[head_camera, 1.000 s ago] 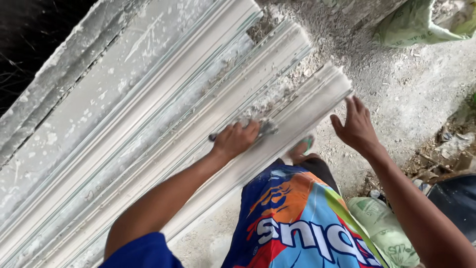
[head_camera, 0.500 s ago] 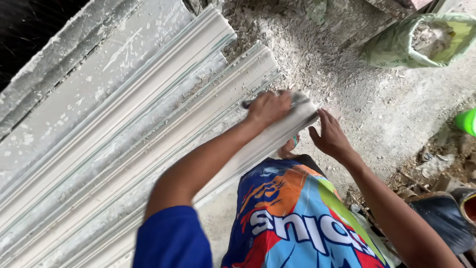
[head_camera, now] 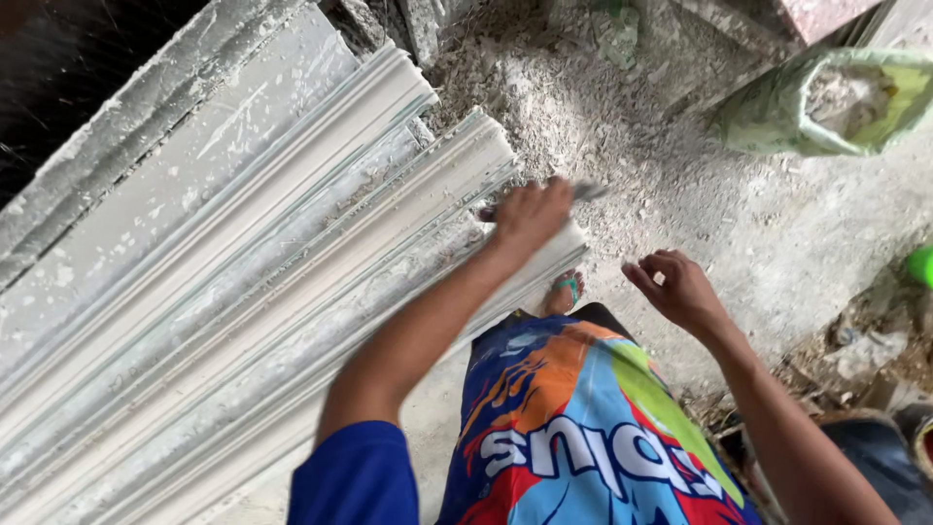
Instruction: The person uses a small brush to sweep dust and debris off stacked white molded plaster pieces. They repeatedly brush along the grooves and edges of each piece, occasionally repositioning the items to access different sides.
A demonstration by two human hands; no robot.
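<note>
White plaster cornice mouldings (head_camera: 243, 282) are stacked on the floor, long axes running from lower left to upper right. At the near moulding's upper-right end, the left hand (head_camera: 530, 212) is clenched around a scraper (head_camera: 583, 192), nearer than the right hand (head_camera: 680, 290), which hovers loosely curled, holding nothing, above the dusty floor (head_camera: 777, 224).

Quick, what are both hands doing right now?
Left hand: closed on a scraper at the end of the white moulding.
Right hand: holding nothing, fingers loosely curled.
</note>
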